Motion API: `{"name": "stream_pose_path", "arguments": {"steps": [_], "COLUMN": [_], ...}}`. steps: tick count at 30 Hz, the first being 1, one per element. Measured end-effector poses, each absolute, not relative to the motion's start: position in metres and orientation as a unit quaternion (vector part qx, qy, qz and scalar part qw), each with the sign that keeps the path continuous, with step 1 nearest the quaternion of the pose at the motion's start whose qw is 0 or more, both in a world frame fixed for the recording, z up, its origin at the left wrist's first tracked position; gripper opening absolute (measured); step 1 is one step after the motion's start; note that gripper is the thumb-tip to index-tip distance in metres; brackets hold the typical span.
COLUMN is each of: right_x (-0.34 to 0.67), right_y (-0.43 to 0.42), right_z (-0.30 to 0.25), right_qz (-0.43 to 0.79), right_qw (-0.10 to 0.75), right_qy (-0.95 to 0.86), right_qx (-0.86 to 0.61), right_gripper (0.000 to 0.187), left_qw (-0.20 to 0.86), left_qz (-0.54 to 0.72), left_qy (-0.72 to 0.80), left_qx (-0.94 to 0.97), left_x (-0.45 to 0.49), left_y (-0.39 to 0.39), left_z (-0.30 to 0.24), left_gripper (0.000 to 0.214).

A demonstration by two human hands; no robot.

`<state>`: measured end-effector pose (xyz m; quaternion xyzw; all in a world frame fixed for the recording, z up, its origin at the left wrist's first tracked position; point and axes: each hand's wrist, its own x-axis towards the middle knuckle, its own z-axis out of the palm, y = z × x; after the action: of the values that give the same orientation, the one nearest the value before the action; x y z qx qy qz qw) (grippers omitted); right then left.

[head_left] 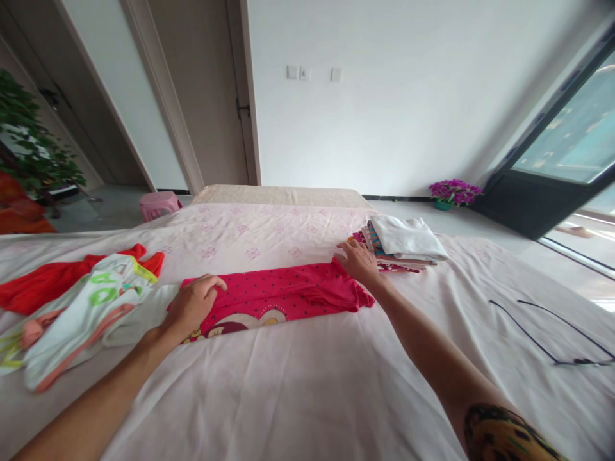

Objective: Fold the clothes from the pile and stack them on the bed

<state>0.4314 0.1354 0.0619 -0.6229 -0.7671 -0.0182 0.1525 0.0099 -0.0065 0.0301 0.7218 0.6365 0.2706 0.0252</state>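
A red garment point(283, 291) with dark dots and a cartoon print lies folded into a long strip on the bed. My left hand point(199, 302) rests on its left end, fingers loosely bent and apart. At the strip's far right corner my right hand point(359, 259) touches the cloth, its fingers stretched toward the left. Rumpled cloth shows at the strip's right end. Just beyond my right hand sits a stack of folded clothes with a white folded cloth point(408, 237) on top. To the left lies a loose white garment point(96, 301) with green letters, partly over a red-orange one point(48, 278).
Eyeglasses point(562, 339) lie on the pale pink bedsheet point(298, 397) at the right. Past the bed's far edge are a pink stool point(160, 203) and a pot of purple flowers point(454, 192). A leafy plant point(29, 134) stands at the far left.
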Motion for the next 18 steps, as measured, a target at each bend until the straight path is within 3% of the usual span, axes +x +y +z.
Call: {"name": "stream_pose_path", "arguments": {"steps": [4,10,15,18], "right_x": [0.426,0.437,0.434,0.427], "right_y": [0.158,0.167,0.157,0.144], "right_z": [0.055,0.037,0.035,0.031], "right_qz": [0.034,0.007,-0.025,-0.060], "right_qw": [0.077,0.104,0.132,0.163], "right_qy": [-0.752,-0.722,-0.733,-0.793], "right_qx": [-0.653,-0.684,-0.667,-0.584], "right_gripper": [0.033,0.033,0.037,0.043], "left_qw": [0.034,-0.061,-0.069,-0.064], "left_qz": [0.248,0.147,0.109,0.097], "left_qy": [0.605,0.625,0.670,0.678], "left_qx": [0.756,0.764,0.731,0.726], "left_x": [0.027,0.025,0.030,0.033], "left_y": [0.015,0.016,0.009,0.008], "left_z": [0.014,-0.017,-0.013,-0.010], "left_gripper": [0.039,0.052,0.054,0.056]}}
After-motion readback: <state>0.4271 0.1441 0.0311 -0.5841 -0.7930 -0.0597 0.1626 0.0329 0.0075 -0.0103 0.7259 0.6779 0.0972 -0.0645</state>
